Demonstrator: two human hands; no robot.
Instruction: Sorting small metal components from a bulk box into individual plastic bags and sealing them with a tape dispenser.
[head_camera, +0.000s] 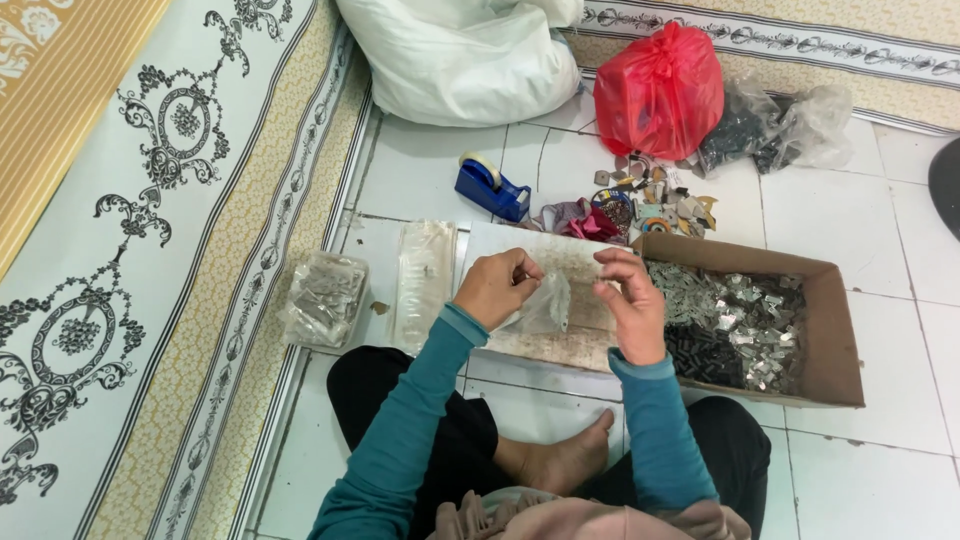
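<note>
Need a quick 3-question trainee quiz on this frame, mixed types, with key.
1. True or false: the left hand and right hand both hold a small clear plastic bag.
2. What does the cardboard box contain? A) fabric scraps B) small metal and dark parts C) tape rolls
3. Fill in: the blue tape dispenser sits on the white tile floor, to the left of the ___ plastic bag.

Key: 1 true; 2 B; 3 red
</note>
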